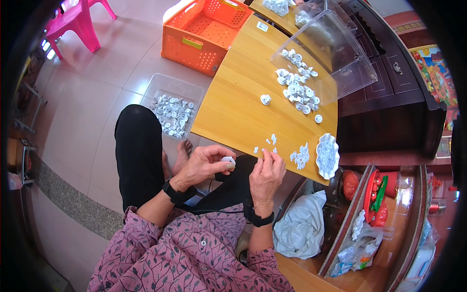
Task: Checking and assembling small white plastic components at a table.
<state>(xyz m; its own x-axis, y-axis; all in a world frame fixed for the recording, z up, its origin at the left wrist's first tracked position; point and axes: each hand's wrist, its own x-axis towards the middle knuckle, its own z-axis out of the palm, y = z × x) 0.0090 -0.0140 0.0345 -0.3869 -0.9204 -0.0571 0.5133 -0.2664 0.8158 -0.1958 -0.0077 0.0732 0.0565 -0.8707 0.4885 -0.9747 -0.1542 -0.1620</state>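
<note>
"How far along was the work?"

"Seemingly midway. At lower centre, the left hand [204,163] pinched a round white plastic piece [228,160]; whether the right hand [266,176] gripped anything was unclear. A heap of similar pieces [301,97], upper right, perhaps remained."

"Containers?"

"Left of centre, a clear rectangular plastic box [177,86] held many more; right of centre, a scalloped white dish [327,174] held tiny translucent bits [328,152]."
</note>
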